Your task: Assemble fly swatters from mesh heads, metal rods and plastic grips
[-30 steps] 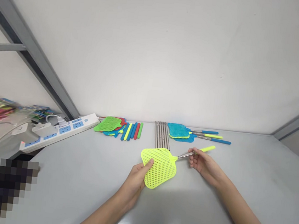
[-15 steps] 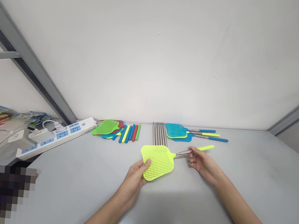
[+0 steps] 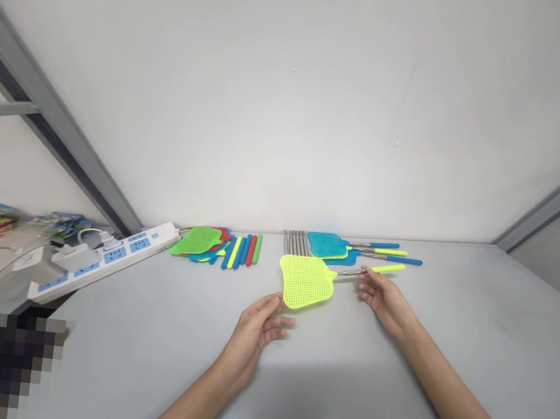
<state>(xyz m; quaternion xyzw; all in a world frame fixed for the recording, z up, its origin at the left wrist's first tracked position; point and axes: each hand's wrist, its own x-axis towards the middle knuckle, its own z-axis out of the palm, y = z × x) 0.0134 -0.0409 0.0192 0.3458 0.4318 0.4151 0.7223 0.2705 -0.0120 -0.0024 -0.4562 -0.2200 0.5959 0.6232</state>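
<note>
The grey table (image 3: 158, 363) is spreading beneath everything, and a white power strip (image 3: 128, 249) is lying slantwise at nine o'clock, reading the dial from the mesh head of the yellow swatter (image 3: 308, 283), with twelve pointing away from me. That swatter is sitting between my hands, its handle pointing to three. At one to two o'clock a pile of swatters (image 3: 327, 244) is resting. At three, my right hand (image 3: 385, 300) is gripping with curled fingers where the shaft (image 3: 349, 272) is meeting the handle; at seven to eight, my left hand (image 3: 253, 333) is spreading its lower fingers, and I cannot tell whether thumb and forefinger are pinching the mesh edge. Loose mesh heads (image 3: 199, 241) are stacking up past nine, steel rods (image 3: 297, 243) are lying near eleven, coloured tubes (image 3: 239, 253) toward ten. I judge I am handling one whole, joined swatter; the next move seems to be calling for a secure right-hand hold, keeping the head level.
</note>
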